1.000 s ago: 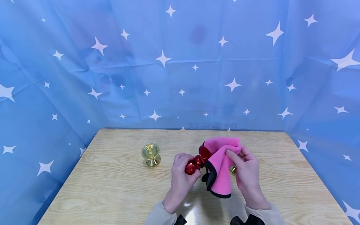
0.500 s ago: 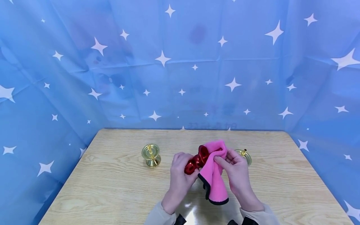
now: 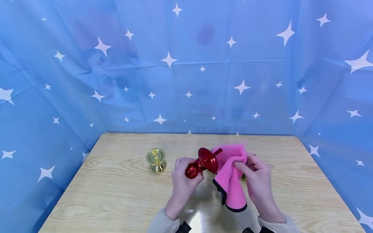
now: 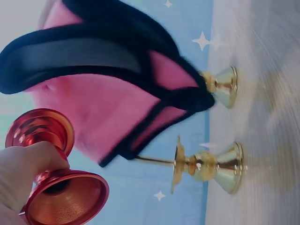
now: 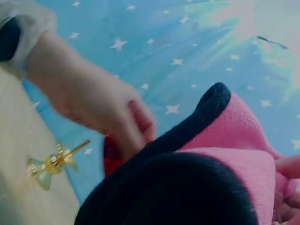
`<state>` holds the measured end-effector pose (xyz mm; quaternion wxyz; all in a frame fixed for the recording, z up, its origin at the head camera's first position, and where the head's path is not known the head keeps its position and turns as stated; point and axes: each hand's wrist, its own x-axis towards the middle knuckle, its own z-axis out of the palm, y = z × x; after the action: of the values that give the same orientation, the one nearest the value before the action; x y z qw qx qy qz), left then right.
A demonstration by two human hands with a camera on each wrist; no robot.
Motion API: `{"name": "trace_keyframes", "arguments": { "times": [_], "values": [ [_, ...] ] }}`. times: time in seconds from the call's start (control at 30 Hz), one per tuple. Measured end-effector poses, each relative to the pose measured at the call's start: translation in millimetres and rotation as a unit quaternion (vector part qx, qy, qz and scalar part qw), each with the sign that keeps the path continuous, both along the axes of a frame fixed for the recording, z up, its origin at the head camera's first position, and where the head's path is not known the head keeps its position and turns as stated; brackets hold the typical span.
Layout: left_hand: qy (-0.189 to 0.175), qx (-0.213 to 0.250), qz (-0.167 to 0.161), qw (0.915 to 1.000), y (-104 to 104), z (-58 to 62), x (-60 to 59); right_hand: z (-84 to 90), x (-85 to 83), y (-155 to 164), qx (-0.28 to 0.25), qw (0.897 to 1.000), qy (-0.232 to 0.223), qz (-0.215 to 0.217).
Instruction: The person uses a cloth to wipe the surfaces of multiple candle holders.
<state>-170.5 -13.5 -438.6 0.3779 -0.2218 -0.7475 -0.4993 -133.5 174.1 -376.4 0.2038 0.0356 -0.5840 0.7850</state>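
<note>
My left hand [image 3: 183,183] grips a shiny red candlestick [image 3: 207,160] by its base end, tilted above the table. Its dish and thin spike point up and to the right, towards a pink cloth [image 3: 233,174] with black edging. My right hand [image 3: 258,178] pinches that cloth in a fold, and it hangs down beside the dish. In the left wrist view the flared, hollow foot of the red candlestick [image 4: 65,199] shows, with the cloth [image 4: 93,112] close by. In the right wrist view the cloth [image 5: 234,126] hides most of the candlestick.
A gold candlestick [image 3: 157,160] stands upright on the wooden table [image 3: 116,194], left of my hands. Two gold candlesticks also appear in the left wrist view, a nearer one [image 4: 206,164] and another one [image 4: 227,86]. A blue starry curtain [image 3: 186,81] surrounds the table.
My right hand went left with the cloth over the red candlestick's dish and spike, then back right, baring the spike. My left hand shifted slightly left, and the dish now faces more towards me.
</note>
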Motion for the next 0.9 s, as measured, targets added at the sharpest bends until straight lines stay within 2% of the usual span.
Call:
{"name": "trace_keyframes", "arguments": {
  "times": [0.13,0.23,0.3,0.4,0.53,0.73,0.77,0.83,0.9],
  "values": [
    [-0.015,0.021,-0.007,0.9996,2.5,3.4,0.6,-6.2,1.3,-9.3,0.073,0.997,0.004,-0.003],
    [-0.026,0.034,-0.01,0.9991,5.3,7.1,2.2,-9.0,3.5,-17.4,0.136,0.99,0.046,-0.006],
    [-0.02,0.04,-0.009,0.9989,7.1,9.3,2.7,-9.9,5.8,-22.4,0.185,0.979,0.089,-0.007],
    [-0.004,0.047,-0.004,0.9989,9.4,12.5,2.5,-11.3,8.5,-28.0,0.272,0.952,0.142,-0.022],
    [0.019,0.051,0.004,0.9985,10.7,14.9,1.1,-13.2,11.6,-33.4,0.357,0.917,0.17,-0.056],
    [0.03,0.048,-0.002,0.9984,8.4,14.7,-0.3,-15.0,10.2,-35.4,0.426,0.861,0.245,-0.128],
    [0.031,0.048,-0.006,0.9984,7.2,14.0,-0.4,-15.1,9.6,-34.8,0.434,0.852,0.257,-0.14],
    [0.032,0.046,-0.02,0.9982,4.5,21.0,4.3,-14.0,8.7,-32.4,0.453,0.831,0.277,-0.163],
    [0.032,0.044,-0.038,0.9978,1.3,19.0,5.2,-10.8,7.6,-29.0,0.473,0.813,0.288,-0.178]
  ]
}}
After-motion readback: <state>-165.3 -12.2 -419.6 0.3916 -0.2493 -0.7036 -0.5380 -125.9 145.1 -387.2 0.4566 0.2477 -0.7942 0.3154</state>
